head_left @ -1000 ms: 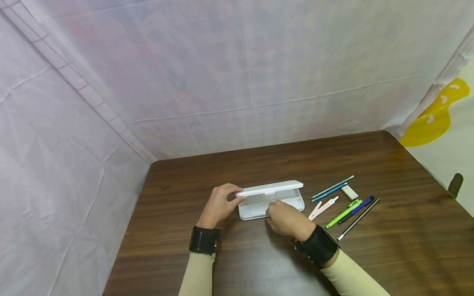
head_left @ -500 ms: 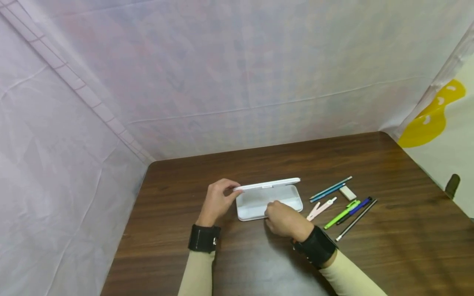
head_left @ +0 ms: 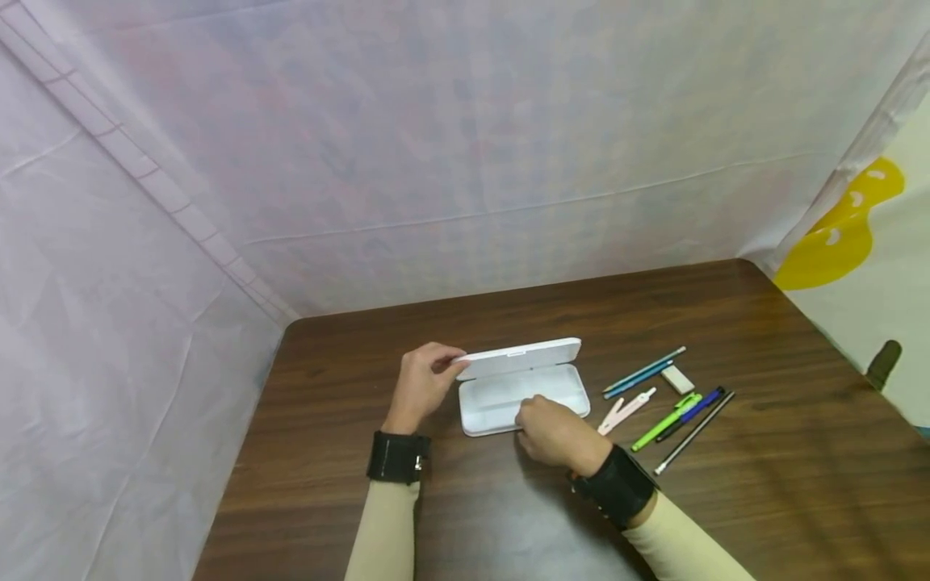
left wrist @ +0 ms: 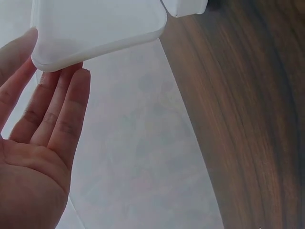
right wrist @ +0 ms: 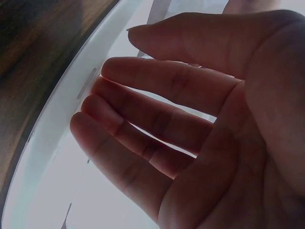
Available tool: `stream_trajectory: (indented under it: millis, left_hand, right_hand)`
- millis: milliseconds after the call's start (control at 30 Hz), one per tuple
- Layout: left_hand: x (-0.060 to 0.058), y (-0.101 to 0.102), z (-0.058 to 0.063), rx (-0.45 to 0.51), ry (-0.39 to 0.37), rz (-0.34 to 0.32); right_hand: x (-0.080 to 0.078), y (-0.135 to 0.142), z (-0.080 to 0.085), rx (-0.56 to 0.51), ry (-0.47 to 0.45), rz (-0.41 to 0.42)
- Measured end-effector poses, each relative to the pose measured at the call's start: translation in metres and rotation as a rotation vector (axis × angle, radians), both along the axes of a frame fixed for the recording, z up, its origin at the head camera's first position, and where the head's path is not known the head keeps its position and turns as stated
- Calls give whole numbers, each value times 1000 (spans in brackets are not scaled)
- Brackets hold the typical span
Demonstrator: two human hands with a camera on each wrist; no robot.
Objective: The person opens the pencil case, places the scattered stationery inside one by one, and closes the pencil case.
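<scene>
White pencil case: base [head_left: 485, 403] flat on the worktop [head_left: 349, 387], hinged lid [head_left: 538, 357] raised and leaning back.
Left hand [head_left: 421, 383]: pinches the lid's left corner, thumb on the inner face, fingers behind.
Right hand [head_left: 555, 433]: fingers loosely extended, tips touching the base's near rim, not closed round it.
Room round the case: bare wood behind the lid to the far edge, more to the left.
Right of the case: pink-and-white compass [head_left: 634, 406] just beside it, then two blue pencils [head_left: 647, 369], a white eraser [head_left: 677, 379], a green pen [head_left: 664, 424], a blue pen [head_left: 703, 406] and a dark pencil [head_left: 695, 433].
Worktop edges: far edge meets white sheeting [head_left: 472, 161]; all loose items lie well inside the right edge.
Since a second ago: lid tipped farther back, left hand along with it, more interior showing; right hand stays at the rim.
</scene>
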State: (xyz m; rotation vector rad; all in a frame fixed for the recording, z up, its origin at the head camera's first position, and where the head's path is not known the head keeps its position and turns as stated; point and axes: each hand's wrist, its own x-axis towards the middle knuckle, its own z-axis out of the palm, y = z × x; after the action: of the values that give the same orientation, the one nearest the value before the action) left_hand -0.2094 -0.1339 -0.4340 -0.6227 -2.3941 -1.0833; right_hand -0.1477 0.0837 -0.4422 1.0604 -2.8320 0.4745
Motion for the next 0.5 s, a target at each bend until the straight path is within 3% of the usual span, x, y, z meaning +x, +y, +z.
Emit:
stream_trajectory:
  millis: [500]
  left_hand:
    - [-19, 3, 4, 14, -56, 70]
  right_hand:
    - [0, 1, 0, 20, 15, 1]
